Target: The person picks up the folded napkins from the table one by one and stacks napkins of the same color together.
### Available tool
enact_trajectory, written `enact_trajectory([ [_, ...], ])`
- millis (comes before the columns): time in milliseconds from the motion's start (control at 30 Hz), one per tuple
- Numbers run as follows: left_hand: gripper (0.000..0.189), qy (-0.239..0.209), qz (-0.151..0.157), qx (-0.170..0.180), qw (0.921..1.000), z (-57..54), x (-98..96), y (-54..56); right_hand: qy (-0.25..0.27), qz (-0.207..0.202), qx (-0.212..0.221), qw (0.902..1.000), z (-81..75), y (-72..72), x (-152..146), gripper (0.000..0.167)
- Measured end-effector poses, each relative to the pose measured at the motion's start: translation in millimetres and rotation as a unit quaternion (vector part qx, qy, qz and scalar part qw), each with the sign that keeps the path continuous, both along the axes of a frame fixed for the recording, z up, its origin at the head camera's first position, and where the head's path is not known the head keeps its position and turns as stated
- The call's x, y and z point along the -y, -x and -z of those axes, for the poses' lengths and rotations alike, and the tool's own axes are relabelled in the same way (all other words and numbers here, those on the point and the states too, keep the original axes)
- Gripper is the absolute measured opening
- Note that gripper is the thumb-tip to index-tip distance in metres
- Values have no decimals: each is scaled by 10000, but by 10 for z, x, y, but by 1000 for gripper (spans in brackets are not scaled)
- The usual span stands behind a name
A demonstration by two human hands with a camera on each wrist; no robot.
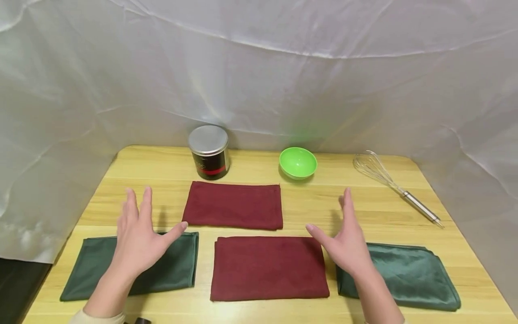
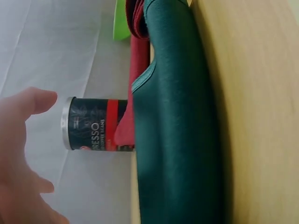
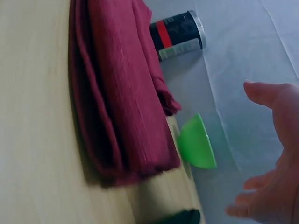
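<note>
My left hand (image 1: 139,243) hovers over a folded green cloth (image 1: 171,265) at the left, fingers spread and holding nothing. On the other side, my right hand (image 1: 347,245) is held above the table beside a second folded green cloth (image 1: 413,274), its thumb apart from the fingers and nothing in it. Between the hands lies a folded dark red cloth (image 1: 269,268), with another dark red cloth (image 1: 234,205) behind it. The left wrist view shows a coffee tin (image 2: 96,123) beyond the cloths. A green bowl (image 3: 196,142) appears past the red cloth in the right wrist view.
At the back of the wooden table (image 1: 336,180) stands the black coffee tin with a silver lid (image 1: 208,139). A wire whisk (image 1: 398,186) lies at the right. Pale fabric (image 1: 259,81) hangs behind and along both sides. A small dark object (image 1: 143,320) shows at the front edge.
</note>
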State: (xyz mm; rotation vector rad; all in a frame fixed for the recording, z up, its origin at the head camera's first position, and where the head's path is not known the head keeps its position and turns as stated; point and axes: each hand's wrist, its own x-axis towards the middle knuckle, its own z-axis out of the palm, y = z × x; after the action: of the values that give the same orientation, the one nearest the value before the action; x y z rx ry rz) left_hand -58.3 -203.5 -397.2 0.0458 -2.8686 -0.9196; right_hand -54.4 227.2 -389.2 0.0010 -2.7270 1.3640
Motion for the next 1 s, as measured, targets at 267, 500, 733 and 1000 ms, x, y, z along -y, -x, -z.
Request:
enact_trajectory([
  [267,108,-1041,97,228,9943,48,17,176,1766,-406,280,9831,106,240,303,103],
  [500,107,-1503,286,406,9874,49,66,348,2390,-566,363,9687,139,413,489,101],
  [733,107,-1603,526,554,9841,134,87,498,2497,-610,496,9651,181,559,572,102],
  [1000,107,-2159,679,942,9695,238,2,599,2289,-621,995,9663,215,667,655,102],
])
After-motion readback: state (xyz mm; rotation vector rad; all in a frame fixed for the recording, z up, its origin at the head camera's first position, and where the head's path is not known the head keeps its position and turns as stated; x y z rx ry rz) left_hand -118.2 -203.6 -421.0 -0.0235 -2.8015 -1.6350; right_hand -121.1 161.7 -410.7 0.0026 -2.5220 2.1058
